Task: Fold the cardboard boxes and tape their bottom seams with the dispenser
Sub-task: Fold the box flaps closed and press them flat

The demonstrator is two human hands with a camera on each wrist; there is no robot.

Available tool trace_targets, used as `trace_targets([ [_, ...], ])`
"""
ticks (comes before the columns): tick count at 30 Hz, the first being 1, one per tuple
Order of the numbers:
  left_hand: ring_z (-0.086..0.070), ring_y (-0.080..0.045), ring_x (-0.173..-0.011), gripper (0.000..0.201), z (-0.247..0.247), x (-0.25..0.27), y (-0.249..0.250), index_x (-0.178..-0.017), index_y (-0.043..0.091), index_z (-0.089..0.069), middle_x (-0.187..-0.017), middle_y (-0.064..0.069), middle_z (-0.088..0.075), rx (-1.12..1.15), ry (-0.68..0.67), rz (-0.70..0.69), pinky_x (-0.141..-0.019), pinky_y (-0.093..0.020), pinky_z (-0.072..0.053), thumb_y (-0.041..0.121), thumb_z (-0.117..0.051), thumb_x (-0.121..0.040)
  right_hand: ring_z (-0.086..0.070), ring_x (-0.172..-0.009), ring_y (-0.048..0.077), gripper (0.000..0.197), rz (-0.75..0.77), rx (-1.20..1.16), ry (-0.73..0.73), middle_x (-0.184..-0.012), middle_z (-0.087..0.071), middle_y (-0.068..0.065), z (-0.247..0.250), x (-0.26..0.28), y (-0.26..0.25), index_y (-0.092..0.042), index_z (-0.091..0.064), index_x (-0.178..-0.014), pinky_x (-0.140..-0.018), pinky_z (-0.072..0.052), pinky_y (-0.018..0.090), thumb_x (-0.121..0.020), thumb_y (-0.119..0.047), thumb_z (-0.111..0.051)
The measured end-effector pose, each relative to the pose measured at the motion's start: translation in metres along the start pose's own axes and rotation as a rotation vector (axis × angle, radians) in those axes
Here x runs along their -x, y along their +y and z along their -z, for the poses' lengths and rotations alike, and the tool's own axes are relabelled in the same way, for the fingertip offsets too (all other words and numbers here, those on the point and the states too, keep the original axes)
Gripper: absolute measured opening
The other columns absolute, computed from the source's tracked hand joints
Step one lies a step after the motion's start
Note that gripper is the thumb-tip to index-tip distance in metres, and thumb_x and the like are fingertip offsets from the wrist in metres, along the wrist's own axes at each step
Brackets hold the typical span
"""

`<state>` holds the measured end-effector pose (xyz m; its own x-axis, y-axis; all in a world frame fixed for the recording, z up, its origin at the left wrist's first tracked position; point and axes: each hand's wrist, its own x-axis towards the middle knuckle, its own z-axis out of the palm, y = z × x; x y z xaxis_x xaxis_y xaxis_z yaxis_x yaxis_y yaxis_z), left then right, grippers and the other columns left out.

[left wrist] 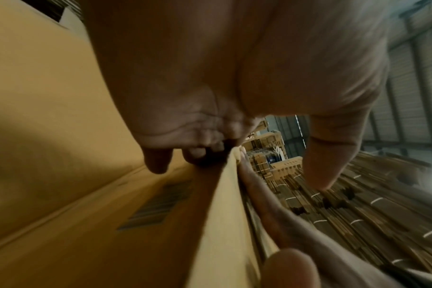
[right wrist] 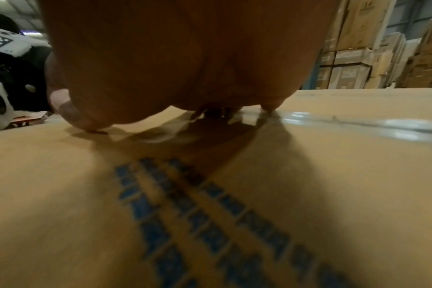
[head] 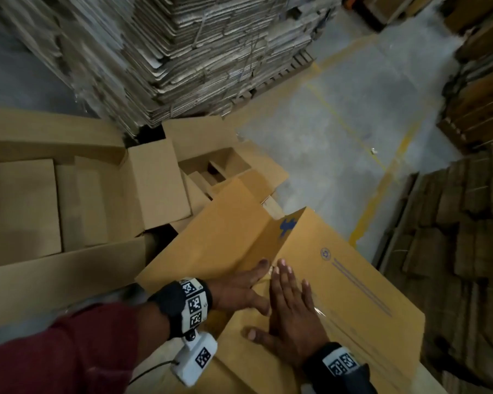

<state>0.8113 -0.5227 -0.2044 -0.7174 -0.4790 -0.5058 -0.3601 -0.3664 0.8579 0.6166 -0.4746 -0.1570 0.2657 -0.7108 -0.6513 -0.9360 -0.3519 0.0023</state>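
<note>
Head view: a yellow-brown cardboard box [head: 353,294] lies in the near right of the scene, its broad printed panel facing up, with blue lines and a small round emblem [head: 324,253] toward its right edge. The right hand [head: 292,311] lies flat on this panel with fingers straight and close together, thumb spread to the left — it holds nothing. The left hand [head: 241,288] reaches in from the left, fingers extended along the box's left face, just beside the right hand's fingertips at the folded edge; it presses rather than grips. Both wrists carry black bands with coded markers, and a white camera unit [head: 195,361] hangs below the left wrist. A dark red sleeve [head: 60,354] covers the left forearm.

Right wrist view: a strip of clear tape [right wrist: 358,122] runs across the panel, reaching the fingertips; blue print [right wrist: 210,214] shows on the near surface.

Left wrist view: the left palm lies against one face of the fold while the right hand's fingers [left wrist: 264,194] lie along the other side of the edge.

Surroundings: open paler boxes [head: 69,194] stand on the left, a tall stack of flattened cardboard [head: 197,46] rises at the far centre, darker flattened stacks [head: 453,237] line the right, and yellow lines [head: 381,189] mark the grey floor [head: 339,137] between them.
</note>
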Motion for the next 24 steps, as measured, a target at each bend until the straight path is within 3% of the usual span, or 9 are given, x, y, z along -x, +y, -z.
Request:
trace_targets([
  [3,-0.002,-0.01,-0.158,0.118,-0.001,-0.001,-0.001,-0.165,0.026,0.008,-0.172,0.009,0.009,0.063,0.006,-0.021,-0.125,-0.033,-0.022,0.041,-0.074,-0.082,0.04,-0.146,0.013,0.128,0.014,-0.012,0.0,-0.158,0.045,-0.004,0.004,0.002,0.005,-0.019,0.033,-0.153,-0.124,0.012,0.052,-0.074,-0.101,-0.026],
  [7,-0.002,-0.014,-0.158,0.133,-0.015,0.004,-0.01,-0.164,0.02,0.014,-0.172,0.004,0.009,-0.052,0.061,0.004,-0.124,-0.027,-0.016,0.061,-0.066,-0.065,0.041,-0.145,0.013,0.128,0.013,-0.028,0.004,-0.157,0.046,-0.005,0.008,0.004,0.002,-0.019,0.034,-0.152,-0.124,0.011,0.054,-0.073,-0.102,-0.023],
  [12,-0.012,-0.008,-0.156,0.132,-0.003,0.012,-0.028,-0.166,0.025,0.004,-0.173,0.007,-0.004,-0.001,0.026,-0.02,-0.127,-0.035,-0.018,0.072,-0.066,-0.064,0.04,-0.146,0.013,0.131,0.012,-0.029,0.022,-0.158,0.045,-0.004,0.006,0.002,0.0,-0.017,0.034,-0.151,-0.124,0.013,0.052,-0.071,-0.103,-0.024],
  [16,-0.004,-0.006,-0.156,0.131,-0.008,0.014,-0.02,-0.163,0.03,0.017,-0.17,0.014,0.004,-0.038,-0.007,-0.062,-0.127,-0.034,-0.013,0.07,-0.068,-0.071,0.036,-0.149,0.019,0.127,0.027,-0.052,0.075,-0.16,0.041,0.002,-0.007,-0.001,-0.001,-0.012,0.031,-0.153,-0.122,0.013,0.055,-0.076,-0.1,-0.021],
  [18,-0.003,-0.004,-0.155,0.129,-0.008,0.014,-0.019,-0.164,0.031,0.013,-0.171,0.014,0.006,-0.054,0.004,-0.053,-0.126,-0.031,-0.012,0.071,-0.066,-0.07,0.036,-0.149,0.022,0.125,0.02,-0.066,0.083,-0.159,0.042,0.005,-0.011,0.0,-0.003,-0.009,0.03,-0.153,-0.121,0.013,0.058,-0.078,-0.098,-0.016],
  [21,-0.014,-0.004,-0.153,0.124,-0.003,0.019,-0.007,-0.166,0.031,0.002,-0.171,0.014,-0.006,-0.068,0.114,-0.038,-0.125,-0.031,-0.018,0.071,-0.068,-0.072,0.04,-0.147,0.02,0.121,0.05,-0.119,0.097,-0.157,0.046,0.004,-0.007,0.005,-0.002,-0.013,0.042,-0.147,-0.121,0.015,0.058,-0.079,-0.096,-0.015],
  [24,-0.021,0.005,-0.138,0.104,-0.004,0.033,0.018,-0.164,0.033,0.0,-0.15,0.03,-0.011,-0.156,0.29,-0.107,-0.113,-0.017,-0.024,0.047,-0.073,-0.091,0.036,-0.148,0.012,0.113,0.065,-0.229,0.176,-0.158,0.043,-0.002,0.001,0.022,0.009,-0.027,0.047,-0.142,-0.124,0.013,0.052,-0.08,-0.095,-0.019],
])
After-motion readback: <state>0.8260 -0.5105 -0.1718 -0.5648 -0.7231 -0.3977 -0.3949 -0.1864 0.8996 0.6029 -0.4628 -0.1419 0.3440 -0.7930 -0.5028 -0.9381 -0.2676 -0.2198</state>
